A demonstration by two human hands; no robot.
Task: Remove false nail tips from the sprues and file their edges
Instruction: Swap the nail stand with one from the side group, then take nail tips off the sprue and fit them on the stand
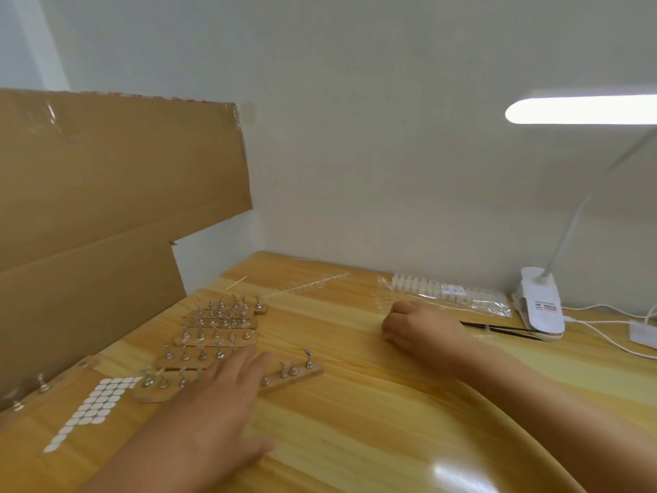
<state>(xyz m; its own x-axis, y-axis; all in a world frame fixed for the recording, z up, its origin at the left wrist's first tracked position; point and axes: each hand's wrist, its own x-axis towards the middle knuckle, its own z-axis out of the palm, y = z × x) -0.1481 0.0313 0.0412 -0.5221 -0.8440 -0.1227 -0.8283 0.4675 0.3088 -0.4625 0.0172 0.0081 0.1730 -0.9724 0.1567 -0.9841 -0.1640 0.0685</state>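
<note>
My left hand (227, 393) lies flat with straight fingers on the nearest wooden holder strip (295, 377), which carries small metal nail stands. More such strips (220, 332) lie in rows behind it. My right hand (421, 329) rests on the table as a curled fist, knuckles up, and nothing shows in it. A clear sprue of nail tips (307, 288) lies at the back of the table. A clear bag of white nail tips (448, 293) lies just behind my right hand. A few faint clear tips (382, 302) sit by the knuckles.
A tall cardboard sheet (106, 208) stands along the left. A sheet of white round stickers (92, 407) lies front left. Black tweezers (505, 329) lie right of my right hand. A white clip lamp (540, 304) and its cables stand far right. A wooden stick (236, 283) lies at the back.
</note>
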